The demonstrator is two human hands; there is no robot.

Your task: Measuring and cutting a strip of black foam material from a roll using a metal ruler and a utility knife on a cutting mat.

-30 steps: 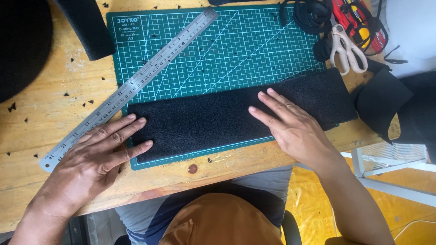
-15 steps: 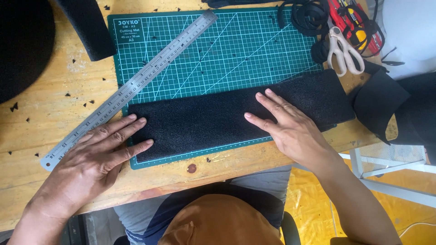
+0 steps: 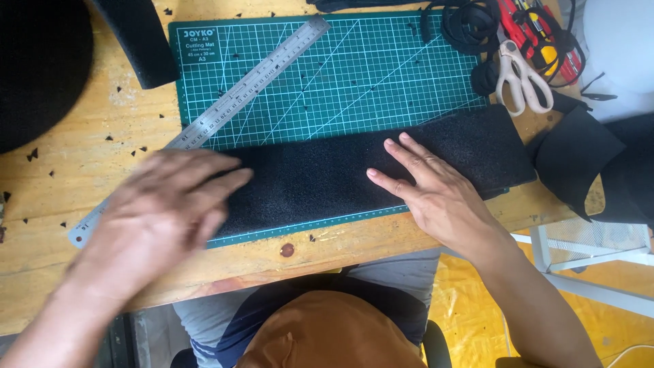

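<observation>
Lying across green cutting mat (image 3: 354,75): black foam strip (image 3: 354,174), pressed flat by right hand (image 3: 436,194), fingers spread. Left hand (image 3: 163,211) blurred, open, at strip's left end. Steel ruler (image 3: 225,109) alongside.

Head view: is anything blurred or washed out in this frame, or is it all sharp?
Head view: the left hand is smeared by motion blur, its fingers indistinct; the right hand, flat on the long black foam strip, is sharp, as are the steel ruler and green gridded cutting mat; daylight is even, with only a pale bright patch at the top right corner.
</observation>
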